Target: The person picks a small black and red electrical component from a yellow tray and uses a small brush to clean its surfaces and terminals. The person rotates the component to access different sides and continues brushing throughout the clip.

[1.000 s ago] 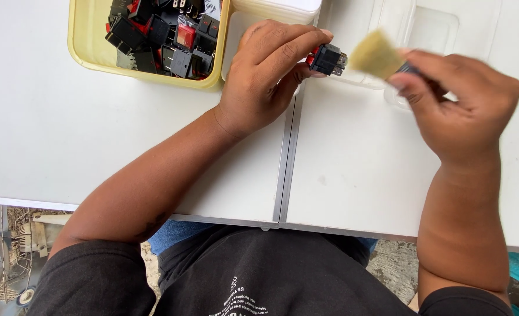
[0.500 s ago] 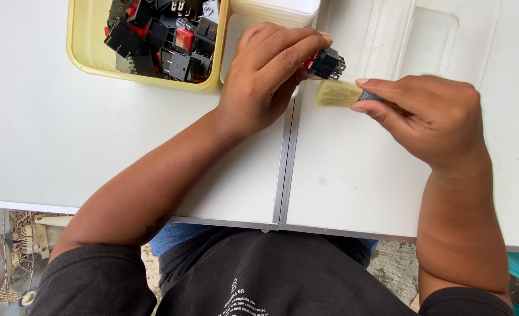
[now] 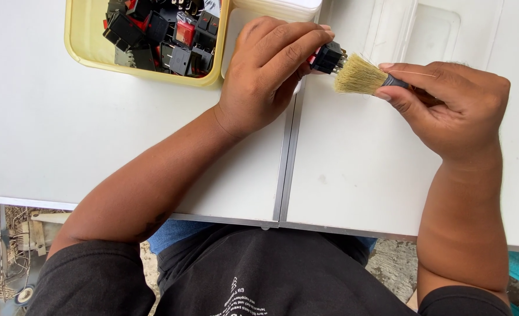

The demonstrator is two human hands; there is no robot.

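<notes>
White and smooth, the worktop fills most of the view, made of two panels that meet at a grey metal seam running from the near edge away from the person. At the far left stands a pale yellow plastic tub, rectangular with rounded corners, its top cut off by the frame; it is heaped with small black rocker switches with red faces, lying at all angles. Just beside the tub on its right sits a cream-coloured rectangular plastic container, of which only the near edge shows. Farther right a white moulded plastic tray with a shallow rectangular recess lies on the worktop.

The left hand is over the seam, its fingers pinched around a small black switch with a red face and metal prongs, held above the worktop near the cream container. The right hand has its fingers closed on the dark handle of a small brush with pale straw-coloured bristles; the bristle tips touch the prong side of the held switch.

Below the worktop edge show a black shirt with a small white print, blue trousers, rough ground with some metal scrap at the lower left, and a teal corner at the lower right.
</notes>
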